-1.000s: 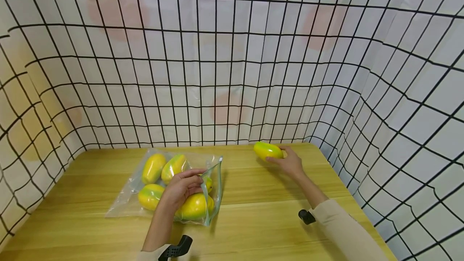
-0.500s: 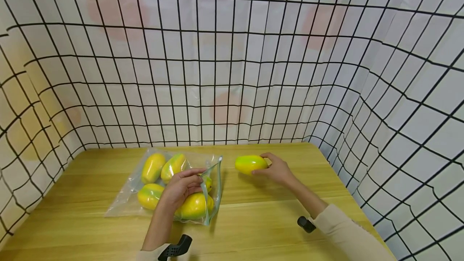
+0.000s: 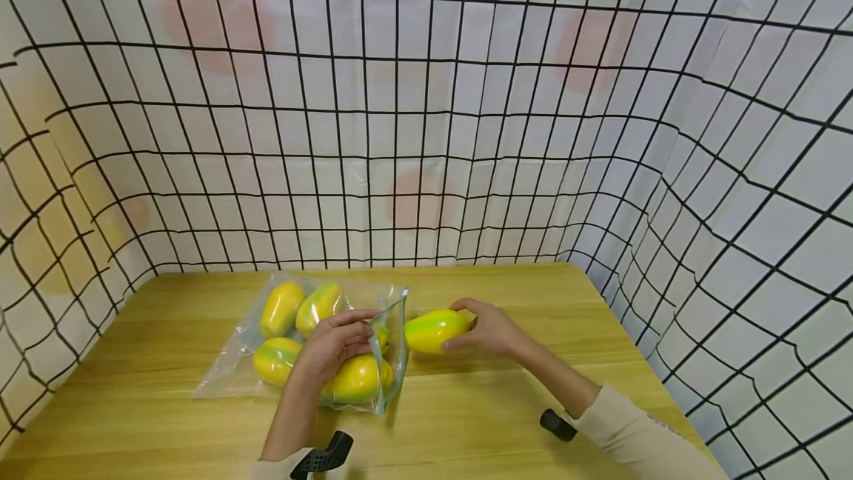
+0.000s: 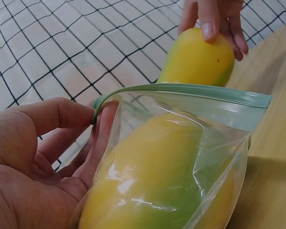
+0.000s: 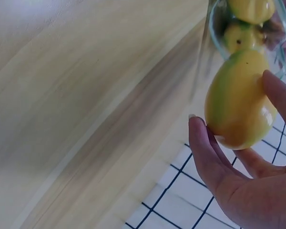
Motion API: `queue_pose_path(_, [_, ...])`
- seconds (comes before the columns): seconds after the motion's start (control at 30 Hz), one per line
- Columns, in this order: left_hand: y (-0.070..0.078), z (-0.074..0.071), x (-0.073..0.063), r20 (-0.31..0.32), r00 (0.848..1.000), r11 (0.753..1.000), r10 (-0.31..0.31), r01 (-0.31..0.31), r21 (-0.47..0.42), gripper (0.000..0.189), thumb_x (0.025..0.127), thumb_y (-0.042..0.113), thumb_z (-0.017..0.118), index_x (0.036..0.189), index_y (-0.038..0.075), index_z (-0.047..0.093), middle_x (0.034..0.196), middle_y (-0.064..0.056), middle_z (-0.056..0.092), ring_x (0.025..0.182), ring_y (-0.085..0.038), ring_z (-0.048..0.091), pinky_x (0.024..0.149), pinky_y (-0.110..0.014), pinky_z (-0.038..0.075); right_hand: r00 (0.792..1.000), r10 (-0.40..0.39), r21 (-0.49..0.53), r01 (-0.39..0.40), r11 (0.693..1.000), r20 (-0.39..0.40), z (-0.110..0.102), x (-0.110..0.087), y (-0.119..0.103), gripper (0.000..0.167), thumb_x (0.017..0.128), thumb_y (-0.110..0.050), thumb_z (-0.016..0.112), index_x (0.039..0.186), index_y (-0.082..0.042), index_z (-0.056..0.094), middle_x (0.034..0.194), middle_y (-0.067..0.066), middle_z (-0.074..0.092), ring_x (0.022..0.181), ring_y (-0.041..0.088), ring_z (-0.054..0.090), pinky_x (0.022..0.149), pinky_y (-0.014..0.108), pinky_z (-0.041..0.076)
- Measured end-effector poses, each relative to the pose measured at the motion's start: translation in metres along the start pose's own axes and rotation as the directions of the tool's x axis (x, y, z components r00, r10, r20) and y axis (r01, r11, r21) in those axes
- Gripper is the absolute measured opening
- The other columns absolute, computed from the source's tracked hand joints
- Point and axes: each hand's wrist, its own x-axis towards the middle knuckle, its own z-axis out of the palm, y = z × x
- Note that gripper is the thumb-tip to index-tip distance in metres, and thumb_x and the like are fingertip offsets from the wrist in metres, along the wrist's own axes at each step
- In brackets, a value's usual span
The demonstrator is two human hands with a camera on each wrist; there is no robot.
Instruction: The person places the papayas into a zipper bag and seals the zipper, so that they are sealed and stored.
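My left hand (image 3: 331, 347) pinches the green zip edge of a clear zip bag (image 3: 226, 376) that lies on the table's left half. Several yellow-green mangoes are inside; one mango (image 4: 148, 176) fills the bag's near part in the left wrist view. The bag's mouth gapes toward the right. Just outside it, my right hand (image 3: 492, 330) grips another mango (image 3: 435, 331) by its right end, thumb and fingers on either side. In the right wrist view, this mango's far end overlaps the bag's mouth. My left palm is partly hidden behind the bag in the head view.
A wooden table (image 3: 506, 413) carries everything. White cloth walls with a black grid (image 3: 413, 132) stand along its back and sides. Both wrists wear a black camera, such as the right wrist camera (image 3: 557, 425).
My right hand has carried its mango left and nearer to me, from the table's back right to the bag's mouth. The left hand and the bag have stayed in place.
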Motion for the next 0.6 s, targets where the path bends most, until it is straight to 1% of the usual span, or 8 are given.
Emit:
queue_pose_path(0.17, [0.0, 0.0, -0.001, 0.013, 1.0, 1.0, 0.003, -0.003, 0.0, 0.038, 0.097, 0.0, 0.059, 0.134, -0.01, 0.059, 0.09, -0.001, 0.068, 0.074, -0.01, 0.066, 0.076, -0.027, 0.062, 0.998, -0.036, 0.014, 0.035, 0.999, 0.059, 0.003, -0.004, -0.003, 0.072, 0.073, -0.033, 0.091, 0.135, -0.011, 0.061, 0.11, 0.008, 0.069, 0.08, 0.016, 0.064, 0.065, 0.028, 0.053])
queue_pose_path(0.3, [0.0, -0.001, 0.0, 0.023, 1.0, 1.0, 0.005, -0.005, 0.001, 0.038, 0.098, 0.0, 0.058, 0.134, -0.01, 0.06, 0.091, -0.001, 0.068, 0.075, -0.01, 0.067, 0.077, -0.027, 0.062, 0.993, -0.065, 0.029, 0.063, 0.998, 0.1, 0.005, -0.007, -0.007, 0.07, 0.074, -0.031, 0.091, 0.134, -0.011, 0.061, 0.112, 0.008, 0.069, 0.081, 0.016, 0.065, 0.066, 0.028, 0.054])
queue_pose_path(0.4, [0.0, -0.002, 0.0, 0.022, 1.0, 1.0, 0.004, -0.004, 0.0, 0.037, 0.098, 0.0, 0.058, 0.133, -0.009, 0.06, 0.092, -0.001, 0.067, 0.075, -0.01, 0.067, 0.077, -0.027, 0.062, 0.991, -0.065, 0.015, 0.064, 0.998, 0.12, 0.006, -0.008, -0.009, 0.07, 0.074, -0.033, 0.091, 0.133, -0.012, 0.062, 0.116, 0.006, 0.068, 0.082, 0.016, 0.065, 0.068, 0.029, 0.054])
queue_pose_path(0.6, [0.0, -0.002, 0.0, 0.022, 1.0, 1.0, 0.004, -0.004, 0.002, 0.037, 0.097, 0.0, 0.059, 0.133, -0.009, 0.06, 0.09, 0.0, 0.067, 0.074, -0.01, 0.066, 0.077, -0.027, 0.062, 0.985, -0.066, 0.008, 0.065, 0.998, 0.16, 0.008, -0.012, -0.014, 0.07, 0.073, -0.033, 0.091, 0.134, -0.013, 0.061, 0.109, 0.005, 0.069, 0.082, 0.016, 0.065, 0.067, 0.029, 0.054])
